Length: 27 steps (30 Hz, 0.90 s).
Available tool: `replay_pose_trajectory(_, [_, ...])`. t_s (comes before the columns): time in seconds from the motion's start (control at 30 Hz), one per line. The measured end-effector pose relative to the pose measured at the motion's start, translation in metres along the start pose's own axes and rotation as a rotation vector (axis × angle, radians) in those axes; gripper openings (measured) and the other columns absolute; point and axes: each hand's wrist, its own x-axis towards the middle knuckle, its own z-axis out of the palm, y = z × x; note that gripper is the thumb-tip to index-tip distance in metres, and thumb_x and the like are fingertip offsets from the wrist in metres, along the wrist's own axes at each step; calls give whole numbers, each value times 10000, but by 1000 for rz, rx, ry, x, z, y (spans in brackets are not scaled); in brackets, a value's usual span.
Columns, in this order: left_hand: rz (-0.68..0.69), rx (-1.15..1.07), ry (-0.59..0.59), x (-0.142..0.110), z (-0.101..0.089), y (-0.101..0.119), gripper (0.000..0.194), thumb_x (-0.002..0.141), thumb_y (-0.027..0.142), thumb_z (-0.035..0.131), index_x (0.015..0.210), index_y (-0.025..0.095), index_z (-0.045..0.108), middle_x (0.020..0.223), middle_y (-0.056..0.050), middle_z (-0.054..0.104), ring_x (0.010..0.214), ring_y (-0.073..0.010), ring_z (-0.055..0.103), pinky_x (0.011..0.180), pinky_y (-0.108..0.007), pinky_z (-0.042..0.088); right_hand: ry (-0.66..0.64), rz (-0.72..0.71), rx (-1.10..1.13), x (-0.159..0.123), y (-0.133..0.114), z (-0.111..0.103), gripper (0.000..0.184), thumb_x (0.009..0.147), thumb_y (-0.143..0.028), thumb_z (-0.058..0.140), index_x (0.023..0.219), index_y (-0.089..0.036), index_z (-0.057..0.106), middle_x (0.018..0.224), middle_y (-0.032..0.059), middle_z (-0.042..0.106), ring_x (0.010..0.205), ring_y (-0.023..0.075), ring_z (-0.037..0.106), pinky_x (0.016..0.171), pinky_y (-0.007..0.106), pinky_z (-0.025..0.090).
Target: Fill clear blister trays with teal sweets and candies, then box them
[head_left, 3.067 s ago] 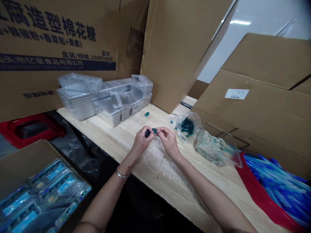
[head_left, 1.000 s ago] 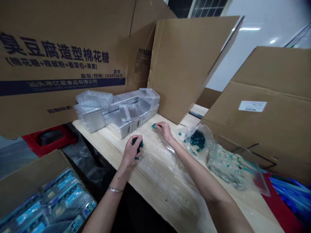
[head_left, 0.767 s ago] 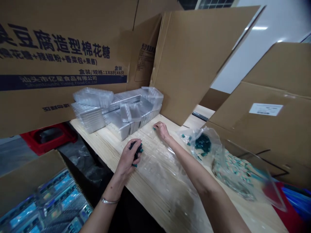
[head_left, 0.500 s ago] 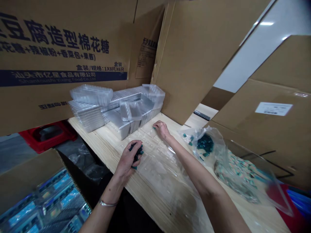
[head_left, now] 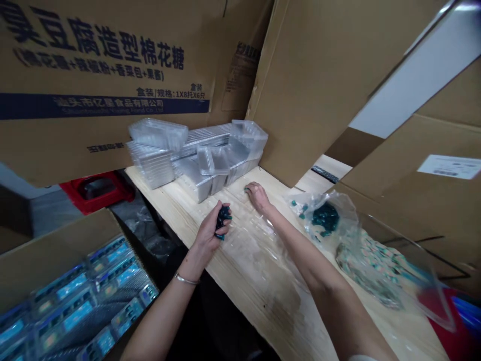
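My left hand is curled around a handful of small glossy dark teal pieces, held just above the near side of the table. Further forward, my right hand pinches a small teal piece between thumb and fingertips. It is low over clear plastic trays laid out flat on the wood, their outlines hard to make out. To the right of my right forearm lies an open clear bag with more teal pieces in it; a few loose ones lie by its mouth.
Stacked clear plastic trays stand at the table's back edge against a printed carton. A bag of pale and green pieces lies right. Lower left is an open carton of blue-labelled packs; a red stool stands behind it.
The view has swung slightly, so the scene sits further right and higher. Both hands keep nearly the same places over the table, the left still gripping its handful.
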Motion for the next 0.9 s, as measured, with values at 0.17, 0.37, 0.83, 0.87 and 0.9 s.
replay_pose_trajectory(0.17, [36, 2, 13, -1, -1, 0, 320, 741, 357, 664, 940, 114, 606, 718, -21, 532, 442, -20, 423, 286, -95, 165, 112, 101, 401, -23, -48, -39, 210, 801, -293, 530, 843, -147, 675, 853, 86, 646, 775, 176, 581, 731, 292, 454])
replay_pose_trajectory(0.37, [76, 23, 44, -3, 5, -7, 319, 737, 348, 667, 941, 108, 615, 693, -16, 536, 435, -19, 428, 296, -107, 169, -218, 113, 778, -74, -116, -72, 289, 690, -370, 682, 881, -162, 623, 788, 21, 648, 663, 116, 593, 631, 239, 479])
replay_pose_trajectory(0.83, [103, 26, 0, -10, 18, -16, 333, 693, 378, 700, 858, 130, 553, 715, 2, 514, 458, -13, 407, 311, -110, 168, 56, 407, 1136, -100, -116, -78, 282, 663, -370, 725, 832, -156, 651, 703, 29, 690, 656, 141, 645, 718, 294, 521])
replay_pose_trajectory(0.87, [104, 58, -9, -12, 19, -16, 342, 690, 384, 702, 864, 130, 552, 726, 2, 513, 457, -10, 406, 310, -108, 165, 59, 426, 1180, -100, -115, -82, 288, 658, -363, 734, 837, -153, 652, 723, 33, 695, 662, 136, 646, 727, 291, 522])
replay_pose_trajectory(0.9, [108, 104, -26, -14, 20, -17, 351, 690, 390, 702, 876, 132, 553, 729, 4, 509, 456, -9, 405, 310, -106, 161, 52, 447, 1229, -100, -114, -85, 291, 648, -354, 744, 835, -151, 652, 733, 34, 698, 663, 131, 647, 733, 285, 523])
